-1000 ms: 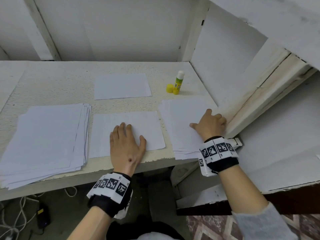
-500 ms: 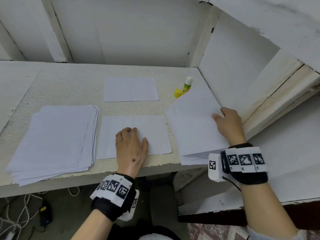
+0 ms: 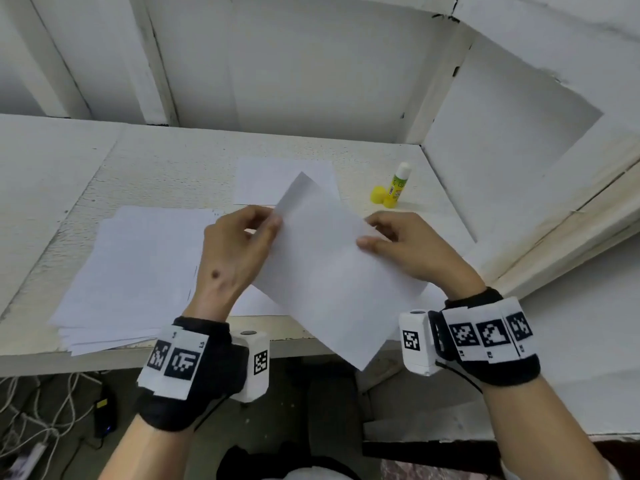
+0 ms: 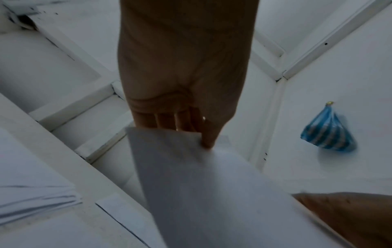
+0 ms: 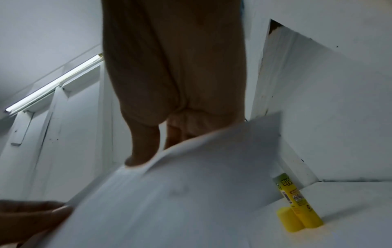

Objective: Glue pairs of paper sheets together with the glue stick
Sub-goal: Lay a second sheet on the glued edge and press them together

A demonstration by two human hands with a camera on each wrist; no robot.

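Both hands point(image 3: 239, 251) point(image 3: 408, 251) in pinching grip on lifted sheet point(image 3: 332, 268); seen only from left wrist: blue striped bag point(image 4: 327, 131).

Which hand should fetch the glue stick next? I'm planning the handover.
Right. The glue stick stands uncapped at the back right of the table, just beyond the right hand. The left hand also pinches the sheet, so it can keep holding.

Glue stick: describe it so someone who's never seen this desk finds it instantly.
Start at the white desk and go to its far right corner, where the side panel meets the top. The glue stick stands upright there, uncapped, its yellow cap beside its base. It is the only coloured thing among white paper sheets.
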